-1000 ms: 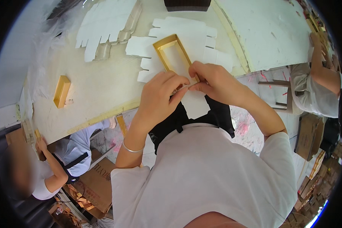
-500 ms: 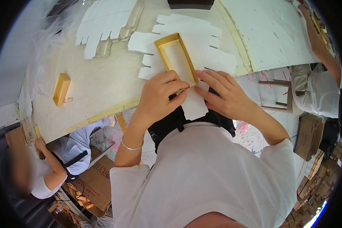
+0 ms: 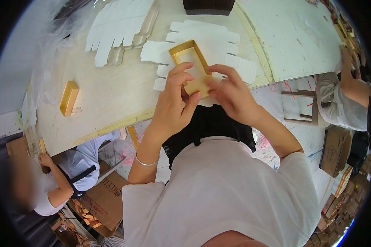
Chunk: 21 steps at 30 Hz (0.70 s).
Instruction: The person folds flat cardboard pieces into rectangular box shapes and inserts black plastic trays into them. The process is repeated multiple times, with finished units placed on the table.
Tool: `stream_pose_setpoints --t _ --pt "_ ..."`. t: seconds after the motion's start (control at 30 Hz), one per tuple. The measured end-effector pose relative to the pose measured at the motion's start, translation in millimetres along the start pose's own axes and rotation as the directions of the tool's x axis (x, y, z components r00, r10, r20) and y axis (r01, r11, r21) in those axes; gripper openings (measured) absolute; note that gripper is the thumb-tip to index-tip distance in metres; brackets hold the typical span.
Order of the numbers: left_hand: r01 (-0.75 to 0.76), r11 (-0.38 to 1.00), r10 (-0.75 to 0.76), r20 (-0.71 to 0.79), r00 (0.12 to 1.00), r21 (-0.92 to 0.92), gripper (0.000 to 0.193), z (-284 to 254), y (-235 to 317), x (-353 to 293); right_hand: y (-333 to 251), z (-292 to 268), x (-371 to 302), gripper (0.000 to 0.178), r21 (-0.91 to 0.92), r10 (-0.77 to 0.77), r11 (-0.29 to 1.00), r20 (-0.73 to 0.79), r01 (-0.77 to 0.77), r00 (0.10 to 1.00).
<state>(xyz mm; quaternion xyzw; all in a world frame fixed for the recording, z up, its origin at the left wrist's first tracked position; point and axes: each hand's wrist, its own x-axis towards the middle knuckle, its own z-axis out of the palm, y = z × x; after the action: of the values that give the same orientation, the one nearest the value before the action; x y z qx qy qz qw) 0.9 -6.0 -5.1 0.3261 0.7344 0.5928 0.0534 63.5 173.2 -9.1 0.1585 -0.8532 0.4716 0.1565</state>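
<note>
A shallow gold cardboard box [image 3: 200, 55], partly folded, lies at the table's near edge over flat white die-cut card blanks [image 3: 202, 31]. Its near end panel [image 3: 198, 85] now stands folded up with the gold face showing. My left hand [image 3: 174, 96] grips the box's near left corner, thumb on the panel's lower edge and fingers over the left wall. At the near right corner is my right hand [image 3: 233, 92], its index finger stretched to the right wall; its other fingers are smeared by motion beside the panel.
A finished-looking gold box [image 3: 69, 98] sits on the table to the left. Behind it lies a stack of white card blanks [image 3: 117, 26]. A dark box [image 3: 208, 6] stands at the far edge. Co-workers sit at left and right; cartons [image 3: 107, 201] fill the floor at lower left.
The near flap, which hung down white side out, has been turned up against the box end. My right hand has lifted and shifted slightly; my left hand has rolled around the corner.
</note>
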Motion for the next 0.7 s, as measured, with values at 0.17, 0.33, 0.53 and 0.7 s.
stream_pose_setpoints --t 0.17,0.33,0.53,0.7 --pt "-0.135 0.920 0.149 -0.010 0.989 0.368 0.016 5 1 -9 1 3 4 0.021 -0.471 -0.300 0.841 0.000 0.265 0.954" --pt "-0.120 0.879 0.053 0.157 0.986 0.462 0.015 0 3 -4 -8 -10 19 0.019 -0.411 -0.036 0.895 0.318 0.172 0.947" --pt "-0.038 0.838 -0.227 0.411 0.883 0.545 0.043 -27 32 18 -2 -24 43 0.008 -0.267 -0.064 0.938 0.496 0.223 0.866" --pt "-0.299 0.712 0.029 0.399 0.917 0.635 0.084 -54 30 55 0 -53 52 0.014 -0.342 -0.080 0.867 0.620 0.361 0.780"
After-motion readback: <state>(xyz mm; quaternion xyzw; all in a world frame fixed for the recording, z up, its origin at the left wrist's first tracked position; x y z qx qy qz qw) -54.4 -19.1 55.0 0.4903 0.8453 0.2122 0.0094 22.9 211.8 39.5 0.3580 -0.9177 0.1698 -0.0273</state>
